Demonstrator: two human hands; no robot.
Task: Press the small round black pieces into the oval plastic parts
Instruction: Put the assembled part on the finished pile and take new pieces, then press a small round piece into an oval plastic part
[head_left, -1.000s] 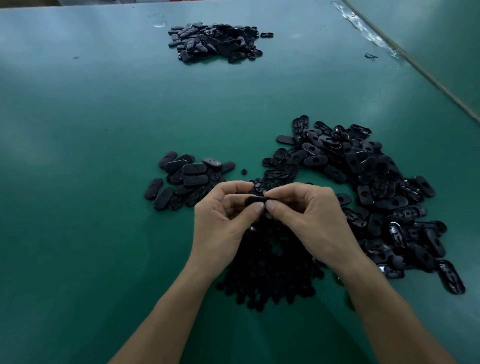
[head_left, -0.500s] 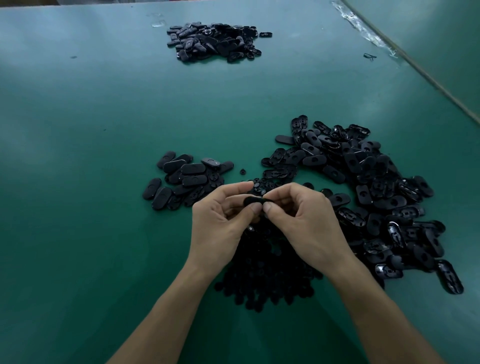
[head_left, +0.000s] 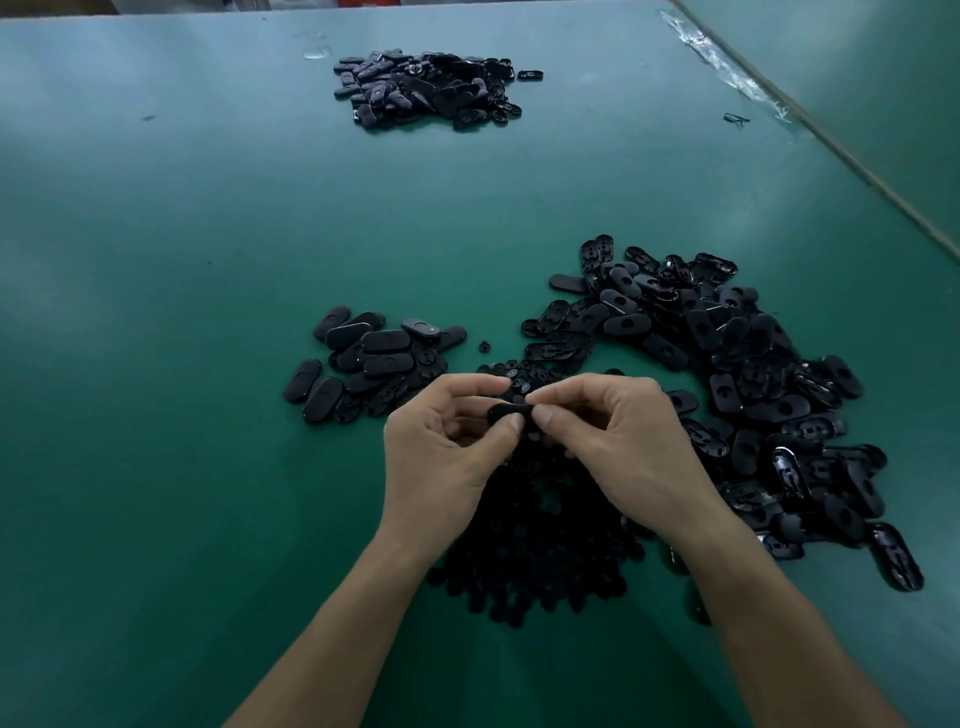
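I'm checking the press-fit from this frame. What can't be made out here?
- Head view: the oval part is mostly covered by the left hand and right hand fingertips, so seating is unknowable.
- The pile of round pieces is dark and partly behind both hands.
- The far pile is too small for detail.

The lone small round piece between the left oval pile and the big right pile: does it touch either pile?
Apart. In the head view the small round piece has green mat around it, clear of the left pile and right pile.

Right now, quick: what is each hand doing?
Left hand: fingers closed on the oval plastic part.
Right hand: fingers pinched on the same part's other end.
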